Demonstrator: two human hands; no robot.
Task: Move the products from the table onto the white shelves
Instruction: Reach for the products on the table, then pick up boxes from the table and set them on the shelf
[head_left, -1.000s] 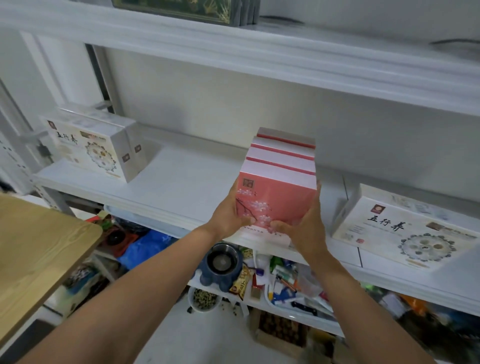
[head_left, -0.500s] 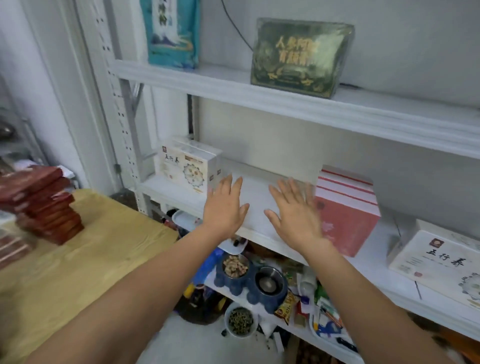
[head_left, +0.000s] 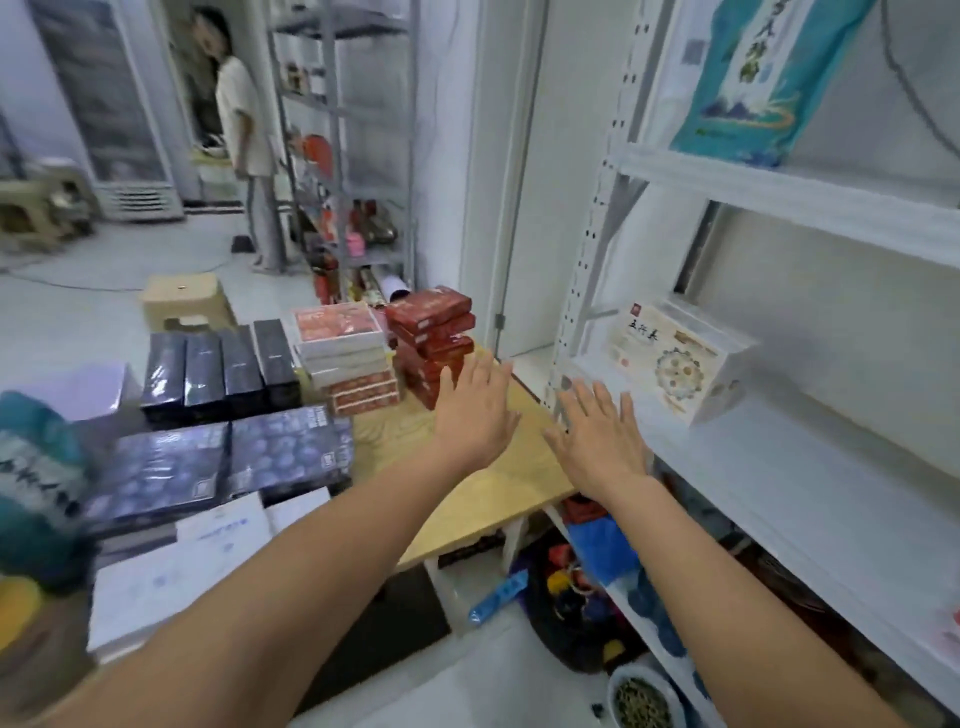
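Both hands are empty with fingers spread. My left hand (head_left: 475, 410) hovers over the wooden table (head_left: 467, 499), just in front of a stack of dark red boxes (head_left: 431, 343). My right hand (head_left: 597, 441) hangs between the table's corner and the white shelf (head_left: 769, 467). On the table lie a stack of white and red flat boxes (head_left: 348, 358), several black upright boxes (head_left: 223, 371), dark blue flat boxes (head_left: 223, 462) and white boxes (head_left: 182, 566). A cream box with a round pattern (head_left: 675, 358) stands on the shelf. The pink box stack is out of view.
A teal bag (head_left: 753, 78) stands on the upper shelf. Blue bags and bowls (head_left: 602, 561) crowd the floor under the shelf. A person (head_left: 244, 130) stands far back beside a grey metal rack (head_left: 358, 156). A beige stool (head_left: 182, 306) sits behind the table.
Both hands let go of the pink box stack on the shelf and drew back empty. The view swung left from the shelves to the table with its products.
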